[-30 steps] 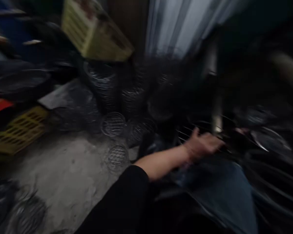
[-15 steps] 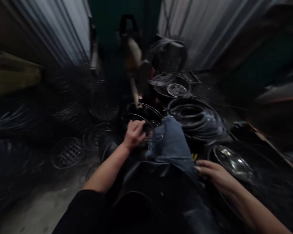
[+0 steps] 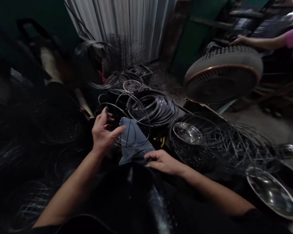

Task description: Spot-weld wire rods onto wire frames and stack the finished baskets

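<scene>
My left hand (image 3: 104, 131) is raised in front of me with its fingers curled round a thin wire ring (image 3: 127, 125) that loops over my blue-jeaned knee (image 3: 133, 143). My right hand (image 3: 162, 161) lies on the lower edge of that knee, fingers bent and pressed onto the cloth, close to the ring's near side. Just beyond the knee lies a pile of dark wire rings (image 3: 152, 109). A black apron (image 3: 136, 201) covers my lap.
A shiny metal bowl (image 3: 187, 132) sits in a black mesh basket right of my knee, beside tangled wire frames (image 3: 236, 146). A steel lid (image 3: 273, 193) lies at lower right. A fan cage (image 3: 222, 76) stands behind. Another person's arm (image 3: 258, 41) reaches in at top right.
The view swung to the right. My left hand came back from the rings and now holds a wire ring over the knee. My right hand moved left from the bowl's side onto the knee.
</scene>
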The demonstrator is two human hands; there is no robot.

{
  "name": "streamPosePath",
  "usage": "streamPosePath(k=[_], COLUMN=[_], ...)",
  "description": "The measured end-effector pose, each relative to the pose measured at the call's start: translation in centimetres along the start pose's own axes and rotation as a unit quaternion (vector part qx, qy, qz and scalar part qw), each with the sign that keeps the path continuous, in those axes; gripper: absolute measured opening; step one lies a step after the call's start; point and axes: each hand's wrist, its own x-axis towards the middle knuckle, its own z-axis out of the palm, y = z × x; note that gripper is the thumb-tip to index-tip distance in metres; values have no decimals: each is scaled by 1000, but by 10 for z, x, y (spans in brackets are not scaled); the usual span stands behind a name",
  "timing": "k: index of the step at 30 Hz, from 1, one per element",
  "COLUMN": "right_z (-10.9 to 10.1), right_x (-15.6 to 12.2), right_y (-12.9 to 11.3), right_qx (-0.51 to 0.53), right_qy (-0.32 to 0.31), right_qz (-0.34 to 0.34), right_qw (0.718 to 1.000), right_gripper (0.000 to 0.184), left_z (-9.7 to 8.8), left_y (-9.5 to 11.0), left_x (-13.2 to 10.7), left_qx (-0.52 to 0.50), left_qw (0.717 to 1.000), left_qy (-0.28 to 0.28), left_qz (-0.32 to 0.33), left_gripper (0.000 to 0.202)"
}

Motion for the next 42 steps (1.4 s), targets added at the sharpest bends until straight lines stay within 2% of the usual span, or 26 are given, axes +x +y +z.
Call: streamPosePath(k=[2,3,5,7,9,12,14,17,20,22,24,27,30,32,35,38,42], right_z=[1,2,4,6,7,5,-6,-42,-89,-110,-114,-95,-74,-70,-74,-81,-84], right_x=[-3,-2,4,12,18,17,8,-9,-19,-16,-6,12,22,22,13,-3,-23], right_y=[-7,-10,-15,-18,-18,-16,-12,2,21,32,39,49,64,77,98,122,154], right_qx=[-43,-67,-112,-153,-197,-243,-253,-252,-269,-298,-292,-238,-201,-180,-153,-125,-82], right_qy=[38,79,194,301,350,343,346,394,452,444,415,340,277,270,277,273,260], right_qz=[-73,-115,-189,-233,-255,-282,-292,-252,-133,-66,-46,-51,-25,5,53,102,158], right_qw=[996,988,956,912,880,862,855,847,840,842,861,909,939,946,947,948,949], right_gripper=[19,24,37,46,49,47,41,34,32,34,38,41,44,46,47,45,38], left_z=[26,38,60,74,81,79,70,48,26,17,15,23,38,51,78,111,156], left_y=[8,12,20,27,33,35,33,25,15,10,6,2,-3,-9,-25,-47,-80], left_x=[9,11,13,12,11,9,9,10,10,11,13,23,48,72,117,162,215], left_qx=[41,52,65,80,96,112,114,120,124,113,96,86,109,147,236,314,366], left_qw=[998,996,992,989,987,987,988,991,992,993,995,995,989,978,954,922,884], left_qy=[-28,-40,-57,-67,-73,-74,-66,-44,-11,1,1,-21,-88,-137,-183,-225,-290], left_qz=[38,60,94,108,106,92,76,43,7,-13,-23,-35,-50,-49,-34,-16,4], left_gripper=[86,85,85,85,84,84,86,88,89,90,90,89,88,84,76,66,45])
